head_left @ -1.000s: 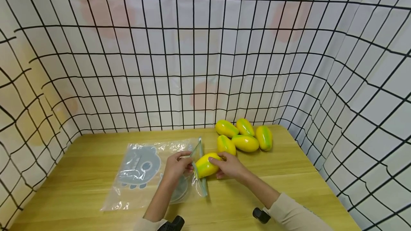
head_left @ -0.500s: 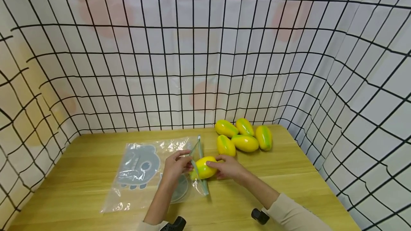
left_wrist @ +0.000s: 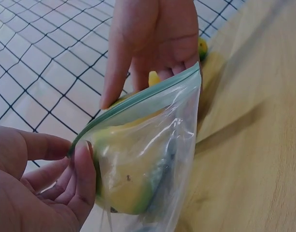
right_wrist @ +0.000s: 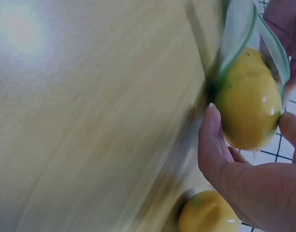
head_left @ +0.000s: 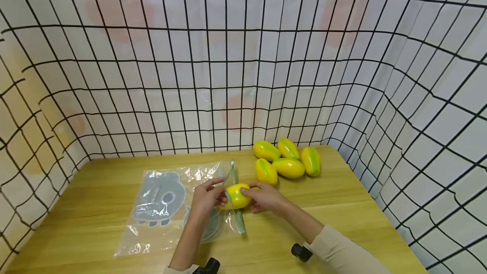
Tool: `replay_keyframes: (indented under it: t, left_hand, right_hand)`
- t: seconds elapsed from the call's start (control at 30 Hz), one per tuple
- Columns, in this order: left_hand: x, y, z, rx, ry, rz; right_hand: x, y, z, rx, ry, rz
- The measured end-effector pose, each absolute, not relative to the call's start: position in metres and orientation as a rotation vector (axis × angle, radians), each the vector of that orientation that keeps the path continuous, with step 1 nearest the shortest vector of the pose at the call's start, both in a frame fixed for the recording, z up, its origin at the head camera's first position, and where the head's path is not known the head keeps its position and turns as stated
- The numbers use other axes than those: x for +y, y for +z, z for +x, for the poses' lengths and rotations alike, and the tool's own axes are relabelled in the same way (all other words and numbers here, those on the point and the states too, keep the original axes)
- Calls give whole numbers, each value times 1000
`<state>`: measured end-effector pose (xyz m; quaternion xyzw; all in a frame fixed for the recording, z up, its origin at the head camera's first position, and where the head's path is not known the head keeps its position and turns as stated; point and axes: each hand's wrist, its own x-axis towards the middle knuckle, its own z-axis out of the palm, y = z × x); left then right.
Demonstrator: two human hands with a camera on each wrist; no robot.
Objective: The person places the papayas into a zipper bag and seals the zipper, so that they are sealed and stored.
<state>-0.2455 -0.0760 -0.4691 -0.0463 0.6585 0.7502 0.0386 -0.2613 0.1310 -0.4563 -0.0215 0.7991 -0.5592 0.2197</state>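
A clear zip bag [head_left: 192,181] with a pale blue cartoon print lies flat on the table, its green-edged mouth raised toward the right. My left hand [head_left: 206,195] pinches one lip of that mouth between thumb and fingers, as the left wrist view shows at the bag's green strip [left_wrist: 138,101]. A glossy yellow mango [head_left: 238,196] with green streaks sits partway through the opening, its front part behind the clear plastic. My right hand [head_left: 267,198] grips the mango's outer end, thumb on one side and fingers on the other [right_wrist: 213,140].
Several more yellow-green mangoes [head_left: 289,168] lie grouped on the wooden table [head_left: 323,210] behind my right hand. A white wall panel with black grid lines [head_left: 236,75] encloses the table at the back and sides.
The mango has moved left into the bag's mouth, with my right hand following it. My left hand keeps its pinch on the bag's lip. The head view has shifted slightly.
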Motion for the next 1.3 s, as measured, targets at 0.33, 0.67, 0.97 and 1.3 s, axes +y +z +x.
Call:
replay_keyframes:
  t: [0.33, 0.67, 0.97, 1.3]
  left_hand:
    - [-76, -467, -245, 2049, 2276, -129]
    - [-83, -465, -243, 2069, 2275, -155]
    - [-83, -461, -247, 2056, 2289, -142]
    - [-84, -463, -247, 2055, 2279, -154]
  right_hand:
    - [137, -450, -269, 2019, -1568, -68]
    - [123, -452, -275, 2073, -1571, -56]
    - [116, -453, -286, 2108, -1610, -43]
    - [104, -456, -293, 2049, -1673, -14]
